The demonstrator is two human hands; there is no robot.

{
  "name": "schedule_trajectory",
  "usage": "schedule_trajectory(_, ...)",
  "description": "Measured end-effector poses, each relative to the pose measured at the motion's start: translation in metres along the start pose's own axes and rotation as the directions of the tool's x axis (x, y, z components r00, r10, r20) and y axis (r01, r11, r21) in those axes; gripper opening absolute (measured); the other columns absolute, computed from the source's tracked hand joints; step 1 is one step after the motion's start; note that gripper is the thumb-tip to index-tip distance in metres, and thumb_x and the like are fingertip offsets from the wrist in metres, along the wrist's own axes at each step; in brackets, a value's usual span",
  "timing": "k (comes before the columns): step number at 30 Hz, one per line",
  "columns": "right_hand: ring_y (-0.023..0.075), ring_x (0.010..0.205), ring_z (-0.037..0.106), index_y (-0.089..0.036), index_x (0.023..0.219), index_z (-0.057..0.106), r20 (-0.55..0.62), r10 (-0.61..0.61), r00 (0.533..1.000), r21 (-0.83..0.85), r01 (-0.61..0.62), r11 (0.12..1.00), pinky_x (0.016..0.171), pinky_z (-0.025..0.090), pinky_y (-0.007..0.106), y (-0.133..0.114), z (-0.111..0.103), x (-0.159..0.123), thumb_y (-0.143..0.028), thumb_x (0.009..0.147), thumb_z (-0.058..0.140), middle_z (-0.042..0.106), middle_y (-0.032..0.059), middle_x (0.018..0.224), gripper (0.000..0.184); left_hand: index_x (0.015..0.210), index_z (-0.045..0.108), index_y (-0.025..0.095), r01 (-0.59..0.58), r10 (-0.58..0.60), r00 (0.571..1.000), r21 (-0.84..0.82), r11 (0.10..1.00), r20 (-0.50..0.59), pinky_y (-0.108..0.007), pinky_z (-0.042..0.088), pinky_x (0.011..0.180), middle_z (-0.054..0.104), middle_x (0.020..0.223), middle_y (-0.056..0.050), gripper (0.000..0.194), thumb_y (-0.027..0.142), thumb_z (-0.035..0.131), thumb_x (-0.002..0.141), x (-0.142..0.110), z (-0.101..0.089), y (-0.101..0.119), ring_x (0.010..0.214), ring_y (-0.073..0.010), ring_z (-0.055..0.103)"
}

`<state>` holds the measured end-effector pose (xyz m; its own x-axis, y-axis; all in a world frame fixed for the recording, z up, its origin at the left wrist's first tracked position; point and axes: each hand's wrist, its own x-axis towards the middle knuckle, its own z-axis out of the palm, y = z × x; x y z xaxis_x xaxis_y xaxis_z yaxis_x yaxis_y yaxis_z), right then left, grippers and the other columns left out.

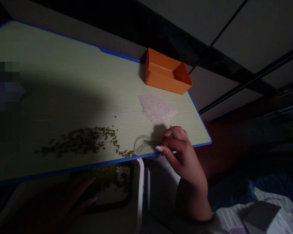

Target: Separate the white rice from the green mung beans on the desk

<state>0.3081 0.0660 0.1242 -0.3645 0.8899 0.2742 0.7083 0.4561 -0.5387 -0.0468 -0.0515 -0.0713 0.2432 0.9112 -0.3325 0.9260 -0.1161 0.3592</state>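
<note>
My right hand is over the table's near edge, thumb and fingers pinched at the rim of a clear round dish. The dish's exact shape is hard to make out; it sits at the edge beside the green beans. Those small green beans lie scattered on the table, with some pale grains among them. Below the edge, my left hand is in deep shadow, fingers stretched and apart, over a white tray. More green beans lie in that tray. A pile of white rice is beyond my right hand.
An orange open box stands at the table's far right corner. The pale table has a blue rim. A blurred patch covers the far left. Striped cloth and a grey box are at the lower right. Cabinet panels rise behind the table.
</note>
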Motion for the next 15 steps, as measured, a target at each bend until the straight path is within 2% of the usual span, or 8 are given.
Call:
schedule_trajectory(2, 0.0231, 0.1, 0.059, -0.024, 0.075, 0.061, -0.003, -0.006, 1.0, 0.003, 0.006, 1.0, 0.094, 0.041, 0.042, -0.0009, 0.0007, 0.0003, -0.028, 0.099, 0.064, 0.064, 0.0027, 0.095, 0.024, 0.141, 0.062, 0.037, -0.028, 0.027, 1.0, 0.023, 0.999, 0.013, -0.056, 0.044, 0.119, 0.064, 0.151, -0.002, 0.052, 0.041, 0.038, 0.094, -0.0005, 0.0008, -0.0012, 0.137, -0.0331, 0.061)
schedule_trajectory(3, 0.023, 0.1, 0.059, -0.024, 0.075, 0.06, -0.002, -0.009, 1.0, 0.004, 0.009, 1.0, 0.094, 0.041, 0.042, -0.0014, 0.0009, 0.0004, -0.028, 0.099, 0.064, 0.064, 0.0024, 0.094, 0.025, 0.14, 0.062, 0.036, -0.006, 0.007, 1.0, 0.05, 0.999, -0.019, -0.059, 0.045, 0.118, 0.066, 0.149, -0.003, 0.053, 0.041, 0.04, 0.093, -0.0004, 0.0013, -0.0019, 0.134, -0.0349, 0.064)
schedule_trajectory(5, 0.0229, 0.099, 0.059, -0.024, 0.075, 0.06, 0.004, -0.016, 1.0, 0.002, 0.016, 1.0, 0.093, 0.041, 0.041, -0.0024, 0.0012, 0.0005, -0.028, 0.099, 0.064, 0.064, 0.0022, 0.094, 0.025, 0.142, 0.062, 0.034, -0.015, 0.015, 1.0, 0.058, 0.998, -0.012, -0.06, 0.046, 0.117, 0.065, 0.15, -0.006, 0.054, 0.044, 0.041, 0.093, 0.0004, 0.0025, -0.0037, 0.133, -0.0365, 0.064)
schedule_trajectory(9, 0.0228, 0.101, 0.059, -0.024, 0.077, 0.06, 0.017, -0.039, 0.999, 0.004, 0.039, 0.999, 0.094, 0.04, 0.042, -0.004, 0.0003, -0.0008, -0.027, 0.099, 0.065, 0.063, 0.0023, 0.096, 0.022, 0.143, 0.058, 0.04, -0.025, 0.026, 1.0, 0.044, 0.999, -0.013, -0.058, 0.047, 0.116, 0.066, 0.149, -0.005, 0.052, 0.051, 0.043, 0.095, 0.0008, 0.0019, -0.0048, 0.132, -0.0341, 0.065)
schedule_trajectory(15, 0.0229, 0.1, 0.058, -0.023, 0.078, 0.061, -0.032, -0.02, 0.999, 0.029, 0.021, 0.999, 0.093, 0.041, 0.041, -0.0023, -0.0017, -0.0034, -0.025, 0.099, 0.063, 0.062, 0.0032, 0.095, 0.022, 0.142, 0.06, 0.039, -0.012, 0.012, 1.0, -0.016, 1.0, -0.011, -0.06, 0.046, 0.117, 0.064, 0.151, -0.003, 0.053, 0.054, 0.045, 0.094, -0.0013, -0.0027, 0.0013, 0.133, -0.0357, 0.064)
